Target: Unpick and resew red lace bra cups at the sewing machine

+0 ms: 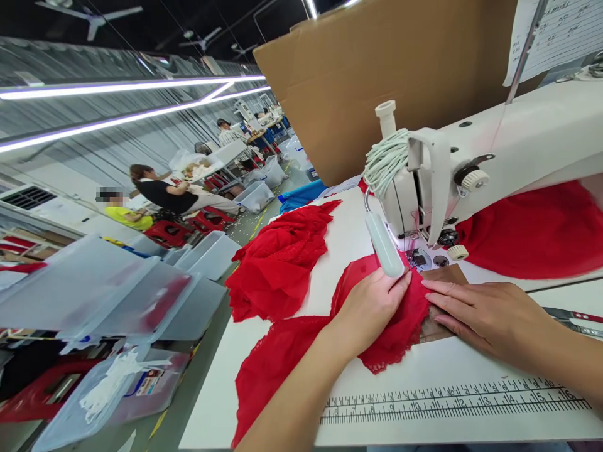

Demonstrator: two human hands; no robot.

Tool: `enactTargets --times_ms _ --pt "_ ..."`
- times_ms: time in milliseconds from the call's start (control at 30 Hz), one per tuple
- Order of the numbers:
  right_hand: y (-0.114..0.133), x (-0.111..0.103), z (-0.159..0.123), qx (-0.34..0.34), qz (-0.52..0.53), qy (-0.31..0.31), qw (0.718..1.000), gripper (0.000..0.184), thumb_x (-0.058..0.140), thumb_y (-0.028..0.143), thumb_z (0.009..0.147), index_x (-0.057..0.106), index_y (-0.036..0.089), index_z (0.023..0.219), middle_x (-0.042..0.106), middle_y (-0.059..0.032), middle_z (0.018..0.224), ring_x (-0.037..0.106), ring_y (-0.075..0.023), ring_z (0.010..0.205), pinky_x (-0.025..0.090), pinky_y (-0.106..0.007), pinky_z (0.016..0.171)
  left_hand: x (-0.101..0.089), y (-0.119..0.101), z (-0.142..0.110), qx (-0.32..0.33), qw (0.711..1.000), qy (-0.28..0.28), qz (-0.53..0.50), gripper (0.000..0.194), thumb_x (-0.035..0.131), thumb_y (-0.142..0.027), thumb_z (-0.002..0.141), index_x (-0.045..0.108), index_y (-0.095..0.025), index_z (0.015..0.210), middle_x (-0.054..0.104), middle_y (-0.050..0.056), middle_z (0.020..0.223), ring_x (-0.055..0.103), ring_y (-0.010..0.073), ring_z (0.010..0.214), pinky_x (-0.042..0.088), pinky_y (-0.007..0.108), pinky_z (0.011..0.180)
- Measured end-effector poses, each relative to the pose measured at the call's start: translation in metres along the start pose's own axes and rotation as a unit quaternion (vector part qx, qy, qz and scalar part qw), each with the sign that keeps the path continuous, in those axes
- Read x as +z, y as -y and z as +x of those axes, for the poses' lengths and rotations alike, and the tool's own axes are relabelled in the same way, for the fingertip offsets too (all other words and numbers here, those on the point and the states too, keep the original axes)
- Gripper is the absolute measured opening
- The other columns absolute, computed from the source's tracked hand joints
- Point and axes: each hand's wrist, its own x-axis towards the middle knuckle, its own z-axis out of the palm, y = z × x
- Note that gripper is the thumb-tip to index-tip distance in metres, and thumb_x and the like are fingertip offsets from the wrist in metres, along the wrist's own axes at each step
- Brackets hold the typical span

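Note:
A piece of red lace-edged fabric [400, 336] lies under the needle area of a white sewing machine [532, 138]. My left hand [365, 307] presses on this fabric with its fingers closed, gripping it just in front of the presser foot. My right hand [485, 314] lies flat, fingers stretched out, its fingertips at the fabric's right edge over a brown plate [440, 336]. A pale oblong handle [384, 245] on a metal hook hangs just above my left fingers and hides part of the fabric.
More red fabric [282, 260] lies heaped at left, and another red piece [537, 232] behind the machine arm. Snips [577, 320] lie at right. A ruler scale [447, 405] runs along the table's front. Cardboard [391, 75] stands behind; plastic bins [108, 295] stand left. Other people sit farther off.

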Motion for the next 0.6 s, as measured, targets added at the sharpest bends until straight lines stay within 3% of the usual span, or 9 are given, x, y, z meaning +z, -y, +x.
enactTargets --times_ms 100,433,600 --pt "0.0 0.001 0.0 -0.026 -0.026 0.001 0.999 0.047 0.027 0.024 0.104 0.074 0.02 0.106 0.076 -0.0047 0.114 0.072 -0.0172 0.064 0.052 -0.032 0.05 0.002 0.001 -0.001 -0.004 1.0 -0.004 -0.012 0.045 0.018 -0.022 0.106 0.051 -0.012 0.134 0.064 0.013 0.131 0.063 0.0218 0.116 0.059 0.036 0.092" --pt "0.001 0.002 0.005 -0.007 -0.018 0.005 1.0 0.042 0.029 0.021 0.103 0.071 0.018 0.106 0.075 -0.0064 0.116 0.071 -0.0178 0.064 0.047 -0.033 0.046 0.005 0.008 0.001 -0.019 0.999 0.02 0.019 0.046 0.021 -0.019 0.105 0.046 -0.012 0.143 0.064 0.014 0.132 0.064 0.024 0.116 0.059 0.038 0.093" --pt "0.001 0.005 0.004 0.006 -0.029 0.018 0.999 0.035 0.034 0.022 0.103 0.068 0.018 0.108 0.074 -0.0068 0.119 0.069 -0.0176 0.062 0.041 -0.033 0.047 0.012 0.013 0.0 -0.01 0.999 -0.01 0.035 0.046 0.023 -0.019 0.104 0.041 -0.015 0.146 0.058 0.016 0.141 0.062 0.0228 0.12 0.057 0.039 0.097"
